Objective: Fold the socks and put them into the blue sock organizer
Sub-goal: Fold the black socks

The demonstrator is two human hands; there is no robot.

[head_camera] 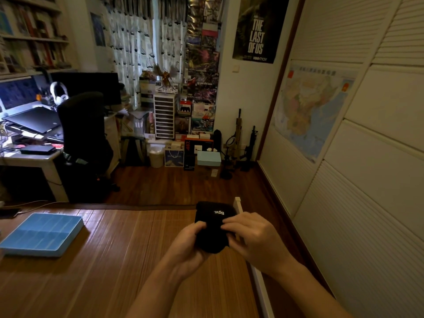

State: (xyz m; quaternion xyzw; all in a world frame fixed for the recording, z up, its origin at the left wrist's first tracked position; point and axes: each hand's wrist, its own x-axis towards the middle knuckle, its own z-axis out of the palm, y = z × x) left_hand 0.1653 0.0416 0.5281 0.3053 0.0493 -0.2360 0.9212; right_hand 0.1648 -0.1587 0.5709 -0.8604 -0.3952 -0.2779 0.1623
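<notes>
A blue sock organizer (41, 234) lies flat at the far left on a bamboo mat (128, 249), well apart from both hands. Right of centre, the left hand (190, 245) and right hand (252, 237) each pinch a folded black sock (214, 226), held upright between them. The left hand is nearer the organizer.

Poster (259, 28) on the wall: "THE LAST OF US", small "HBO max" along its bottom edge. Black sock (213, 216): white "Bgw.", seen upside down. Map (314, 106) on the cupboard door: title line too blurred to read.
</notes>
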